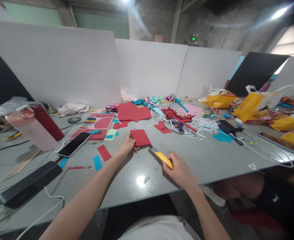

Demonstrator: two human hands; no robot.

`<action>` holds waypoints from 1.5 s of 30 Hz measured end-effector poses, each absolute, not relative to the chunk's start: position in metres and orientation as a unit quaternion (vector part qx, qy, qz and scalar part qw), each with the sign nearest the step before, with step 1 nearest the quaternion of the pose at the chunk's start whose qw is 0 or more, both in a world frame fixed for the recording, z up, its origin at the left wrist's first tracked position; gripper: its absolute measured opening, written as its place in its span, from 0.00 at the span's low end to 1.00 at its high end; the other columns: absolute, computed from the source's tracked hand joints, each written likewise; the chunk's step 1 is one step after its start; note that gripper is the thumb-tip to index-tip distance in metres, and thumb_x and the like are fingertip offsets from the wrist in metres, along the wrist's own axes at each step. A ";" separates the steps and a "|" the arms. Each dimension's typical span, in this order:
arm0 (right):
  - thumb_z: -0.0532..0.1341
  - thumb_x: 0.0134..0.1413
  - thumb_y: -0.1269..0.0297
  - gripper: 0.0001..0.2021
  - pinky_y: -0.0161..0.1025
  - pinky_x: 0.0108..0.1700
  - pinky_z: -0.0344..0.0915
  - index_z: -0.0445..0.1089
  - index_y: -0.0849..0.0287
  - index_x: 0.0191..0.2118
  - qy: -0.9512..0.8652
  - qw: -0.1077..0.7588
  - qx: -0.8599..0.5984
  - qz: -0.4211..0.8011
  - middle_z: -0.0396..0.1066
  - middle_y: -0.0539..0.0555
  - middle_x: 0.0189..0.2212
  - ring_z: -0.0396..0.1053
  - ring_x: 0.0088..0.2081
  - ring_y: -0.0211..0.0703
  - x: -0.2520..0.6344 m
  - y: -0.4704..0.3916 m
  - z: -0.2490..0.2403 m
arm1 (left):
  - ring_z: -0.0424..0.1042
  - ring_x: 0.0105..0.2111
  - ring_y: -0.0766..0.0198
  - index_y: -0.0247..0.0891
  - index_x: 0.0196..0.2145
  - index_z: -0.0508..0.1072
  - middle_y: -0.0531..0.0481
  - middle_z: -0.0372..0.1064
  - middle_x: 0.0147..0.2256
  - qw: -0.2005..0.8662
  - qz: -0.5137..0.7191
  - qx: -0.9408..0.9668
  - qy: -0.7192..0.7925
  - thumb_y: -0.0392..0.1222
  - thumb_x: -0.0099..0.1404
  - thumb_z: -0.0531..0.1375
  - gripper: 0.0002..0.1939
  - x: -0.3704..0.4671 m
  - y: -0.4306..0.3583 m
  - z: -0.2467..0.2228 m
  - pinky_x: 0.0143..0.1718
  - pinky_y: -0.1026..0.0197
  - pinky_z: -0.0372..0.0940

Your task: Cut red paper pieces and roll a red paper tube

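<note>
Red card (140,137): flat, four-sided | yellow cutter (164,160): blade out

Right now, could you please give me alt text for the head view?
A left hand holds red paper, a right hand a yellow box cutter near it, over a grey table with paper scraps and a smartphone.
</note>
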State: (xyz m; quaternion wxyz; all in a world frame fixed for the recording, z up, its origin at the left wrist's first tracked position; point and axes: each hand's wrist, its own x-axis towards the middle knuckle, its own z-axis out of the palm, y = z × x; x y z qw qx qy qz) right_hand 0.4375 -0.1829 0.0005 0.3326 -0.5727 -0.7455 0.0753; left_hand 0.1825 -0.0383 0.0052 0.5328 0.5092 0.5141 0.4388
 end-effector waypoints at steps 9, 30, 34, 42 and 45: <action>0.57 0.65 0.60 0.07 0.40 0.38 0.62 0.58 0.52 0.35 -0.746 0.313 -0.579 0.100 0.66 0.51 0.35 0.67 0.36 0.45 0.437 -0.185 0.000 | 0.71 0.17 0.62 0.33 0.60 0.66 0.50 0.72 0.22 0.512 0.441 0.527 0.515 0.34 0.62 0.57 0.27 0.183 -0.038 0.004 0.19 0.66 0.65; 0.56 0.68 0.61 0.22 0.47 0.55 0.68 0.68 0.49 0.65 -0.778 0.291 -0.545 0.110 0.77 0.56 0.54 0.75 0.52 0.53 0.439 -0.187 0.003 | 0.74 0.46 0.45 0.39 0.32 0.75 0.38 0.75 0.34 0.229 0.441 0.642 0.584 0.32 0.61 0.63 0.03 0.166 -0.043 0.008 0.49 0.54 0.65; 0.56 0.69 0.62 0.23 0.47 0.55 0.70 0.69 0.49 0.66 -0.795 0.279 -0.529 0.098 0.79 0.56 0.52 0.76 0.49 0.52 0.440 -0.185 0.000 | 0.68 0.59 0.46 0.41 0.51 0.79 0.35 0.74 0.55 0.205 0.410 0.783 0.421 0.37 0.68 0.61 0.15 0.185 -0.055 0.014 0.66 0.47 0.55; 0.57 0.68 0.63 0.24 0.43 0.47 0.70 0.69 0.54 0.67 -0.811 0.244 -0.529 0.051 0.80 0.56 0.38 0.76 0.40 0.49 0.441 -0.183 -0.004 | 0.59 0.70 0.54 0.45 0.62 0.75 0.43 0.66 0.66 0.210 0.263 0.896 0.290 0.45 0.75 0.56 0.21 0.208 -0.062 -0.009 0.73 0.44 0.46; 0.57 0.69 0.63 0.24 0.42 0.48 0.69 0.69 0.55 0.67 -0.815 0.244 -0.525 0.040 0.81 0.57 0.41 0.76 0.41 0.47 0.441 -0.183 -0.004 | 0.55 0.72 0.55 0.41 0.66 0.70 0.42 0.60 0.70 0.150 0.180 0.925 0.299 0.46 0.77 0.51 0.24 0.206 -0.057 -0.016 0.74 0.44 0.47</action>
